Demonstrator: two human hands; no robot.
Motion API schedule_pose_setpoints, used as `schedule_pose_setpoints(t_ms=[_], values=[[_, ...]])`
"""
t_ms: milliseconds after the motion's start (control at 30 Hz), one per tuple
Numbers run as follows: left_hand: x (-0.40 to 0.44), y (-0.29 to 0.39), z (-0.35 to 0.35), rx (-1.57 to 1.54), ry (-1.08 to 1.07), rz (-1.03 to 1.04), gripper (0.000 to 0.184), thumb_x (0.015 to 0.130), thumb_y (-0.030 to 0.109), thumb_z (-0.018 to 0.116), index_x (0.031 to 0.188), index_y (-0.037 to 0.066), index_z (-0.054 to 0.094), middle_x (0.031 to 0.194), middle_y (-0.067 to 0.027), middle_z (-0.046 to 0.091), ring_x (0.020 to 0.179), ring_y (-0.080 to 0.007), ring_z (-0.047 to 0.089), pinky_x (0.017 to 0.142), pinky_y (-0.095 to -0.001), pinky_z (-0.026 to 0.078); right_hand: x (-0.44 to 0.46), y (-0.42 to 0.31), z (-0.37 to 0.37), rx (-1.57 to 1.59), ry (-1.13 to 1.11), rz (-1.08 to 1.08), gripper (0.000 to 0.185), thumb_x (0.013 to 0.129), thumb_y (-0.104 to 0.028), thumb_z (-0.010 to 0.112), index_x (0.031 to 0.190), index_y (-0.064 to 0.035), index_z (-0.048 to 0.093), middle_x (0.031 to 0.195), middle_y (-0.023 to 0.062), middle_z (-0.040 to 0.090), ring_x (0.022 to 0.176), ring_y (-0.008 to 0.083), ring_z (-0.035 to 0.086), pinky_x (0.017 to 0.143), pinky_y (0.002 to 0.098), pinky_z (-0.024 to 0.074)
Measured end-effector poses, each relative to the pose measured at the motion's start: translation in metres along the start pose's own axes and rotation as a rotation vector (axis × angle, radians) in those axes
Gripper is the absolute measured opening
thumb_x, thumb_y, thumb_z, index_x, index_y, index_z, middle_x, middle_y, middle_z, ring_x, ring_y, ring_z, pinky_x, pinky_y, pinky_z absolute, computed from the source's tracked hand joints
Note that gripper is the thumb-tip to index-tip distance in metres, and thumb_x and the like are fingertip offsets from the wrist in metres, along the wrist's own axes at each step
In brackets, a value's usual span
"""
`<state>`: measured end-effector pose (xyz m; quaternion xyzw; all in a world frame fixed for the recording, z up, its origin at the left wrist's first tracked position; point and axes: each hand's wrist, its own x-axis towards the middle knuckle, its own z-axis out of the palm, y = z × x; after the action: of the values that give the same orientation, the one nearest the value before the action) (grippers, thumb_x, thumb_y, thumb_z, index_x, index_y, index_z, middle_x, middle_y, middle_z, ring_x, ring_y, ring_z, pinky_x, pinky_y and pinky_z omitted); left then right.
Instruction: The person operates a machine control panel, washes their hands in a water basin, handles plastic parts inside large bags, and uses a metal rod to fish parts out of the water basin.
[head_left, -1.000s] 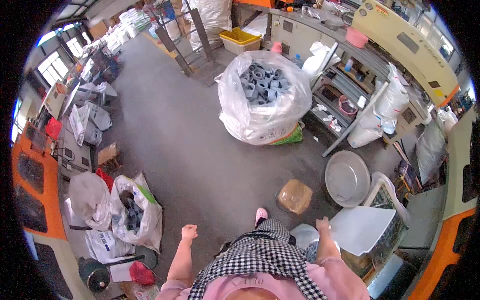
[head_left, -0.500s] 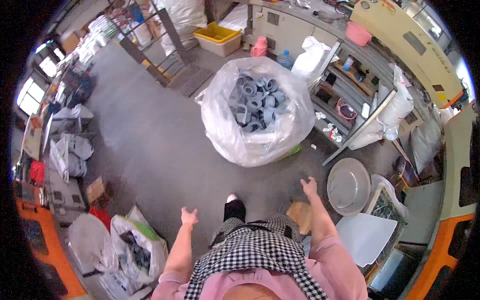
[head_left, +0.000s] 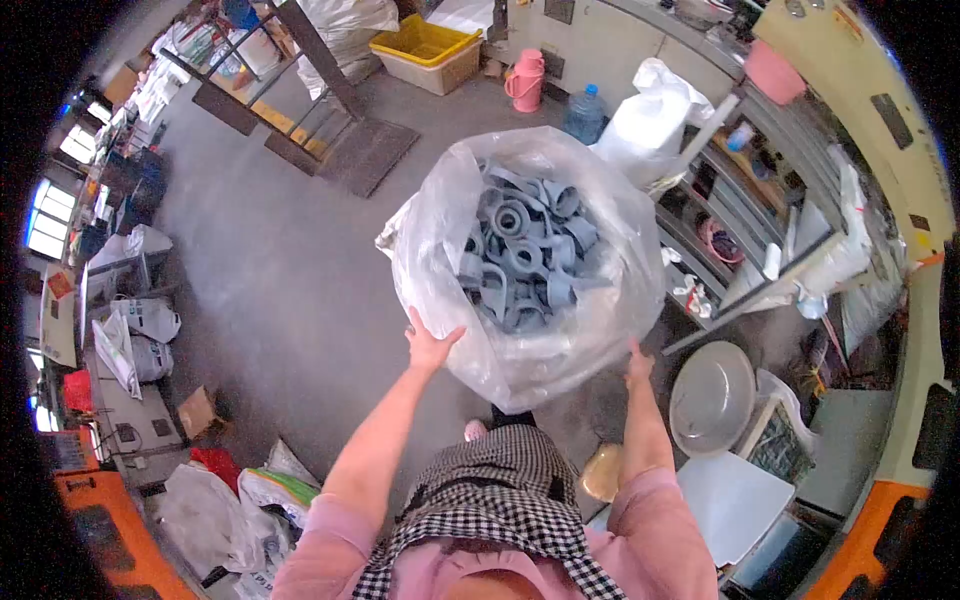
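Note:
A large clear plastic bag (head_left: 430,230) stands open on the floor in front of me, filled with grey plastic parts (head_left: 525,255). My left hand (head_left: 432,343) is at the bag's near left side, thumb and fingers spread, holding nothing. At the near right side of the bag is my right hand (head_left: 640,366); its fingers point up beside the plastic, and whether they grip any of it is too small to tell.
A round basin (head_left: 712,398) and a white board (head_left: 733,508) lie at the right, below a metal rack (head_left: 745,215). Farther back are a blue water bottle (head_left: 585,115), a pink flask (head_left: 525,80) and a wheeled metal cart (head_left: 355,155). White sacks (head_left: 205,510) sit at lower left.
The bag of grey parts appears closer and larger as I have stepped forward. Both hands have moved from the open air to the near sides of the bag.

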<state>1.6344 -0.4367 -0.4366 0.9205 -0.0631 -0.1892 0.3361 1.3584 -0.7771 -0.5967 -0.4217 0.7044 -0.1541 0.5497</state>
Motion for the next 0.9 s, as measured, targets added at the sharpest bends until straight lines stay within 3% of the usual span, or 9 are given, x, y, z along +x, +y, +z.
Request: schedule_pose_setpoints(t_ms=[167,200,267,400,467,567,633,767,900], values=[[0.063,0.01,0.041,0.153,0.133,-0.132,0.116,0.055,0.041,0.071,0.126,0.001,-0.012,0.127,-0.0303,0.017,0.117,-0.0419,0.021,0.092,-0.0428,0.028,0.012,-0.035,0.066,0.062,0.045,0.124,0.088,0.063,-0.038,0.067,0.125,0.0021,0.019,0.115,0.018,0.039,0.098,0.0254,0.044,0.078,0.0387,0.0383],[0.075,0.005,0.04,0.056,0.098,-0.133,0.108,0.059,0.04,0.068,0.126,-0.001,-0.006,0.124,-0.0301,0.024,0.112,-0.0403,0.029,0.09,-0.0418,0.03,0.017,-0.041,0.07,0.072,-0.012,0.148,0.085,0.063,-0.037,0.066,0.123,0.0051,0.023,0.12,0.0204,0.036,0.102,0.0255,0.043,0.079,0.0379,0.0382],[0.106,-0.015,0.037,0.065,-0.003,-0.19,0.083,0.067,0.038,0.061,0.121,-0.004,0.014,0.115,-0.0289,0.037,0.104,-0.0374,0.042,0.086,-0.0402,0.035,0.032,-0.041,0.076,-0.389,-0.125,-0.477,0.059,0.072,-0.023,0.06,0.12,-0.0012,0.035,0.087,0.0104,0.054,0.066,0.0184,0.052,0.058,0.0327,0.0419],[0.218,-0.072,-0.005,-0.056,0.24,-0.11,0.041,0.074,0.034,0.052,0.085,-0.006,0.052,0.085,-0.0215,0.056,0.08,-0.0307,0.054,0.071,-0.0414,0.04,-0.031,-0.196,0.053,0.047,-0.309,-0.444,0.035,0.078,-0.014,0.05,0.109,0.0016,0.046,0.09,0.0097,0.054,0.068,0.0155,0.05,0.062,0.0271,0.04],[0.188,0.059,-0.113,-0.302,0.231,-0.017,0.03,0.079,0.026,0.048,0.08,-0.004,0.055,0.069,-0.0103,0.056,0.063,-0.0181,0.05,0.059,-0.0349,0.042,-0.085,-0.241,0.047,0.064,-0.334,-0.462,0.032,0.079,-0.014,0.048,0.106,0.0024,0.047,0.09,0.0087,0.055,0.071,0.0153,0.05,0.063,0.0268,0.0397],[0.139,0.137,-0.192,-0.629,0.476,0.092,0.026,0.08,0.013,0.045,0.1,-0.004,0.049,0.081,-0.0074,0.055,0.072,-0.0125,0.049,0.062,-0.0254,0.04,-0.117,-0.233,0.045,0.261,-0.264,-0.632,0.025,0.078,-0.014,0.049,0.097,0.001,0.05,0.082,0.0056,0.054,0.066,0.0122,0.05,0.055,0.0252,0.0396],[0.113,0.117,-0.223,-0.107,0.457,0.096,0.033,0.078,0.009,0.045,0.109,-0.002,0.043,0.09,-0.0085,0.054,0.077,-0.0155,0.052,0.067,-0.0264,0.042,-0.123,-0.214,0.025,0.478,-0.341,-0.539,0.026,0.078,-0.017,0.05,0.098,-0.0001,0.05,0.081,0.0043,0.053,0.064,0.0119,0.049,0.054,0.0241,0.039],[0.121,0.034,-0.231,-0.03,-0.007,-0.206,0.042,0.075,0.005,0.047,0.115,-0.001,0.037,0.097,-0.0103,0.052,0.082,-0.0181,0.053,0.071,-0.029,0.043,-0.095,-0.243,-0.023,-0.261,-0.368,-0.247,0.044,0.078,-0.034,0.051,0.107,-0.0008,0.045,0.081,0.0055,0.054,0.067,0.0174,0.052,0.061,0.0271,0.0399],[0.128,0.082,-0.22,0.367,0.037,0.24,0.068,0.067,0.008,0.057,0.125,0.001,0.023,0.122,-0.0176,0.037,0.114,-0.0278,0.034,0.093,-0.035,0.029,-0.003,-0.294,-0.001,-0.772,0.024,-0.766,0.056,0.078,-0.043,0.048,0.109,0.0029,0.041,0.1,0.0177,0.052,0.089,0.0251,0.052,0.073,0.0323,0.0409]])
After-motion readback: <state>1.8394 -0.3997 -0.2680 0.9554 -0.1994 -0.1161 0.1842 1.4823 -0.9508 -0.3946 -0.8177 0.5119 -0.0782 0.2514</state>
